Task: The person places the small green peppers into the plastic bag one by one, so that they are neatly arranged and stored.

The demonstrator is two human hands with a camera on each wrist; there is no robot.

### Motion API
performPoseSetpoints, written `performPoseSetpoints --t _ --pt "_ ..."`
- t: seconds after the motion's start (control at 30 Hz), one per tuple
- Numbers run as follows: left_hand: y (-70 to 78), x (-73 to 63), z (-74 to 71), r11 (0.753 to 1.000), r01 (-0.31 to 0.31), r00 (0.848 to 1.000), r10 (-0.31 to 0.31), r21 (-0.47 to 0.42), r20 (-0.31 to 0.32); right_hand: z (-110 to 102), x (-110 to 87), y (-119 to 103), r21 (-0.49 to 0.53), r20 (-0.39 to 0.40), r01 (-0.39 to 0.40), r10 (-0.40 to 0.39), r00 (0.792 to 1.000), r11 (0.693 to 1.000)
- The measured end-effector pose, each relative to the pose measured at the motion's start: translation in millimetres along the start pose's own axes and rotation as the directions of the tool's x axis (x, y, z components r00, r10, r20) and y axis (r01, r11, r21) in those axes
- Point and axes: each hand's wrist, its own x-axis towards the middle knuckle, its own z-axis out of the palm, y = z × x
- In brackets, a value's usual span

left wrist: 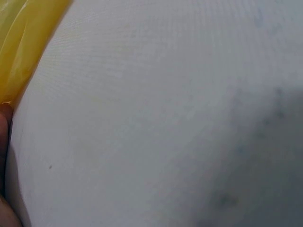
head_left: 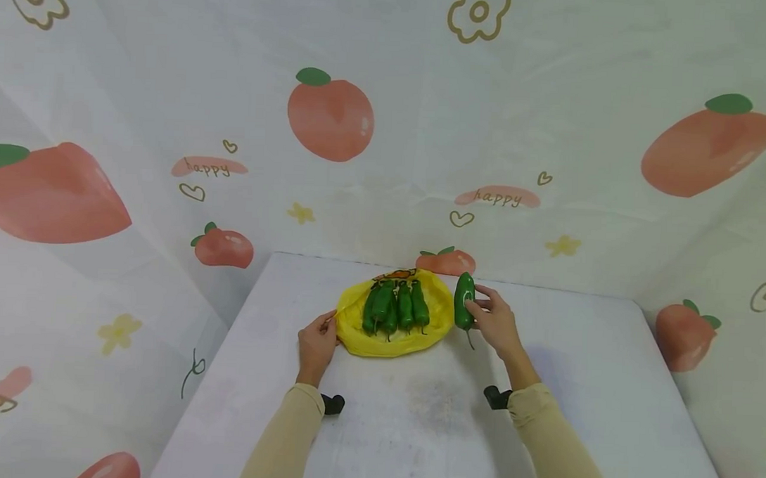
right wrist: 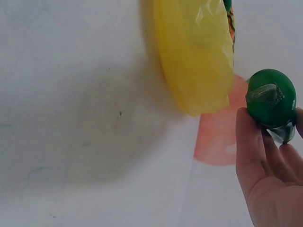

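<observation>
A thin yellow plastic bag [head_left: 379, 348] lies spread on the table, with several green peppers [head_left: 404, 306] side by side within its rim. My left hand [head_left: 317, 348] pinches the bag's left edge; in the left wrist view only a little of its fingers [left wrist: 4, 130] shows beside the yellow plastic [left wrist: 21, 42]. Just right of the bag, my right hand [head_left: 497, 324] grips another green pepper [head_left: 464, 301] upright, its thin stem hanging down. The right wrist view shows this pepper [right wrist: 270, 97] end-on between thumb and fingers, near the bag's side [right wrist: 194, 61].
The white table [head_left: 408, 430] reaches back to a fabric backdrop [head_left: 397, 197] printed with fruit and hearts. Similar cloth hangs on both sides. Black wrist mounts [head_left: 496, 398] stick inward from both cuffs.
</observation>
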Motion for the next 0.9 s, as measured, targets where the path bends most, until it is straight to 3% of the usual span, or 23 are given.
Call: performPoseSetpoints --t 0.67,0.9 --pt "0.2 0.2 -0.1 1.0 0.004 1.0 -0.004 0.004 0.002 32 10.9 -18 -0.056 0.081 0.012 -0.007 0.997 0.998" --pt "0.9 0.2 0.1 1.0 -0.002 1.0 0.002 -0.005 -0.006 44 13.2 -19 -0.075 0.093 0.051 -0.044 0.995 0.996"
